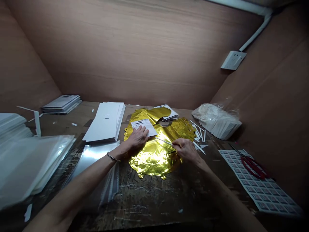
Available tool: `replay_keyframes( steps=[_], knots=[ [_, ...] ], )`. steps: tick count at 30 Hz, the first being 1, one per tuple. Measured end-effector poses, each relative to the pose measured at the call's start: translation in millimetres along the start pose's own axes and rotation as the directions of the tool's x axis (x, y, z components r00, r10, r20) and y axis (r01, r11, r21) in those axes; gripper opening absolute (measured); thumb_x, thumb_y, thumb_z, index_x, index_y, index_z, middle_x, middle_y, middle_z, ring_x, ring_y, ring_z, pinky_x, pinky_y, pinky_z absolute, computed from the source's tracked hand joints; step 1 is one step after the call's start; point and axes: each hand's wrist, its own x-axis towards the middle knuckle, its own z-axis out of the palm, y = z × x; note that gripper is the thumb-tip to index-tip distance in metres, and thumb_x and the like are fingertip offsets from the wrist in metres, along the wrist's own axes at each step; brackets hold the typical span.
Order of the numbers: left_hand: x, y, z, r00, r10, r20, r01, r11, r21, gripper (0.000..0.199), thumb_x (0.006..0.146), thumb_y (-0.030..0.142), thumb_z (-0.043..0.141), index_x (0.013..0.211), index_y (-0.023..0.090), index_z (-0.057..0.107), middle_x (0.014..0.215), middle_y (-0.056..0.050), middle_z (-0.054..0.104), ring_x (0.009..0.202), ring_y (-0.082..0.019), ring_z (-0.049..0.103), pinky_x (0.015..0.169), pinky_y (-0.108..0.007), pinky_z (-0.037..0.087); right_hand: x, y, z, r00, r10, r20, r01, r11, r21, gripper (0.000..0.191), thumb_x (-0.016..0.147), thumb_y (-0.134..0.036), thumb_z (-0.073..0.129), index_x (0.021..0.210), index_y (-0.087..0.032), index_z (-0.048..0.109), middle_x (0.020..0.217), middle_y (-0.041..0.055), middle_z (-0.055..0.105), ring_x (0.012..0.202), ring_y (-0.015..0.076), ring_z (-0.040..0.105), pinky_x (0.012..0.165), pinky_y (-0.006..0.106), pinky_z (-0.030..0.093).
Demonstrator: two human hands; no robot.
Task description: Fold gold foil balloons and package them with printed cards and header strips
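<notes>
Gold foil balloons (pixel 154 158) lie flattened in a pile on the table in front of me. On top is a small white printed card (pixel 151 128). My left hand (pixel 138 139) is closed over the card's lower left part, fingers on its face; its thumb is hidden. A thin white stick (pixel 164 140) runs from the card's lower right corner to my right hand (pixel 185 149), whose fingers are wrapped round its end, over the foil. Just right of the pile, several loose white sticks (pixel 201 134) are scattered.
To the left are white card sheets (pixel 103 120), clear plastic sleeves (pixel 90 153), more bags (pixel 41 167) and a card stack (pixel 62 103). Cards (pixel 172 112) lie behind the foil. At right are a plastic-wrapped bundle (pixel 217 120), sticker sheets (pixel 260 190) and red-handled scissors (pixel 253 167).
</notes>
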Motion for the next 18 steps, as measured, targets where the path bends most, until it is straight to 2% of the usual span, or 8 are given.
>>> replay_keyframes(
  steps=[3,9,18],
  knots=[
    [10.6,0.8,-11.0,1.0,0.001,0.011,-0.001,1.0,0.011,0.026,0.08,0.031,0.033,0.089,0.014,0.05,0.093,-0.014,0.05,0.092,-0.026,0.044,0.078,-0.038,0.032,3.2,-1.2,-5.4,0.999,-0.007,-0.046,0.006,1.0,-0.01,0.023,0.072,-0.02,0.043,0.077,-0.018,0.065,0.077,0.0034,0.064,0.072,0.0125,0.055,0.063,0.019,0.035],
    [29.2,-2.3,-35.1,0.998,0.006,0.061,-0.011,0.996,0.089,0.035,0.082,0.033,0.023,0.081,0.015,0.053,0.079,-0.009,0.058,0.073,-0.02,0.052,0.064,-0.03,0.036,13.7,-12.1,-24.2,0.978,-0.129,-0.166,0.128,0.992,-0.017,0.025,0.071,-0.017,0.04,0.074,-0.016,0.065,0.072,0.0043,0.063,0.067,0.0123,0.054,0.061,0.02,0.034],
    [28.7,-4.0,-37.8,0.998,0.0,0.064,-0.008,0.992,0.123,0.036,0.082,0.032,0.022,0.078,0.015,0.054,0.077,-0.008,0.06,0.07,-0.019,0.053,0.058,-0.027,0.035,30.9,-37.3,-46.1,0.962,-0.19,-0.195,0.159,0.974,-0.164,0.025,0.067,-0.016,0.04,0.068,-0.015,0.065,0.068,0.0051,0.063,0.064,0.0132,0.053,0.058,0.022,0.032]
  ],
)
